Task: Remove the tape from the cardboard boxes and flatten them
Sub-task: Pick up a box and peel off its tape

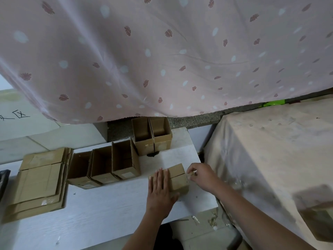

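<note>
two bare hands work on one closed cardboard box (pixel 177 179) on the white board (pixel 100 210). left hand (pixel 159 191) lies flat and open on its top; right hand (pixel 201 175), at its three o'clock, pinches a tape end (pixel 191 174). flattened boxes (pixel 38 183) sit at nine o'clock, three open boxes (pixel 106 165) at eleven, two more open boxes (pixel 152 135) at twelve beneath the pink cloth (pixel 162 55).
</note>
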A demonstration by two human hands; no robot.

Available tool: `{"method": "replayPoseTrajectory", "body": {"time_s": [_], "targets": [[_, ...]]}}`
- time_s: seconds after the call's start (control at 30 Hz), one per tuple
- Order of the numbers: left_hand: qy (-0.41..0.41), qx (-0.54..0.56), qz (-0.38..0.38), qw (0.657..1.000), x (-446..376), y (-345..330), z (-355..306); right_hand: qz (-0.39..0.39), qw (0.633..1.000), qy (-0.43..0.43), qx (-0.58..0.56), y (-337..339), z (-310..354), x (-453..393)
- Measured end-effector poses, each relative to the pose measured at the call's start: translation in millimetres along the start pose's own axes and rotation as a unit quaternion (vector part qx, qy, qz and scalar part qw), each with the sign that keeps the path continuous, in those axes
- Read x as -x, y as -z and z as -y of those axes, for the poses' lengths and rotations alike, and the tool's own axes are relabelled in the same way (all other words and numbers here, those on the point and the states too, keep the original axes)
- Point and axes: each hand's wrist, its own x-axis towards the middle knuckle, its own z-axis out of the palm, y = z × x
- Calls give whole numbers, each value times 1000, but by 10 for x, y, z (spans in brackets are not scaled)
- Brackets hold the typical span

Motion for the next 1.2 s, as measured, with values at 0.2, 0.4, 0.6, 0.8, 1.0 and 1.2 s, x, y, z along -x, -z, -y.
{"method": "replayPoseTrajectory", "body": {"time_s": [0.2,0.4,0.6,0.8,1.0,1.2], "targets": [[-3,40,-50,998,-117,244,-111,15,997,53,-54,-46,324,15],[-6,217,-91,972,-142,406,-45,16,996,60,-68,1,517,38],[21,332,-71,940,-86,293,87,42,997,23,-66,-48,528,72],[46,340,-47,938,-56,233,247,67,995,11,-67,-127,470,80],[64,321,-19,945,6,115,381,53,998,31,-25,-122,415,35],[77,151,-26,985,120,37,343,47,998,45,26,-233,501,-42]]}}
